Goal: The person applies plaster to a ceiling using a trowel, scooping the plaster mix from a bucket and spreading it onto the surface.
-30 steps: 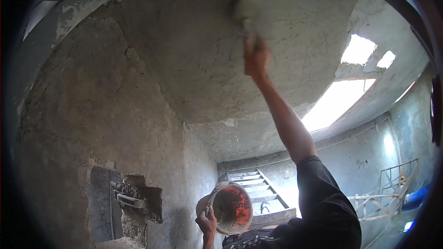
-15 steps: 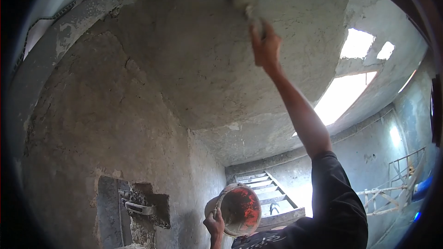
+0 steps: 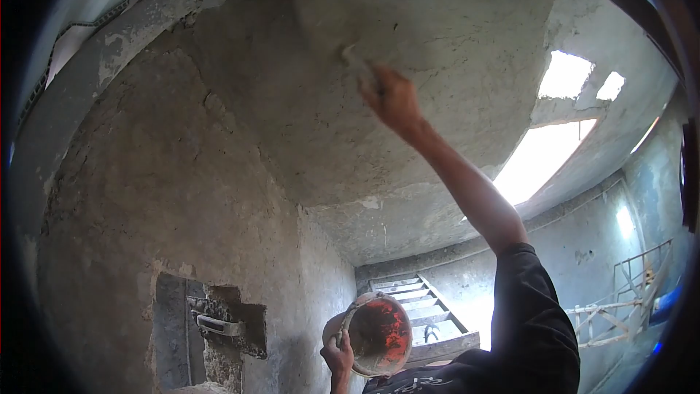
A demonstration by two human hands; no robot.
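Note:
Raised overhead, my right hand [image 3: 394, 102] is closed around the handle of a trowel [image 3: 352, 55]. The trowel's blade is smeared by motion and overlaps the rough grey plastered surface [image 3: 437, 124] above. Low in the view, my left hand [image 3: 337, 357] grips the rim of a bucket [image 3: 368, 335]. That bucket is tilted with its mouth toward me; its inside is coated in grey mortar, with bright orange-red patches showing through.
A ladder [image 3: 426, 311] leans behind the bucket. The left wall has a rough recess [image 3: 244, 321] with a handle-like bar [image 3: 219, 326]. Bright openings [image 3: 547, 157] pierce the surface at right, above a metal scaffold frame [image 3: 605, 317].
My right hand has swung left and slightly down, carrying the trowel along the surface. The bucket and my left hand stay nearly where they were.

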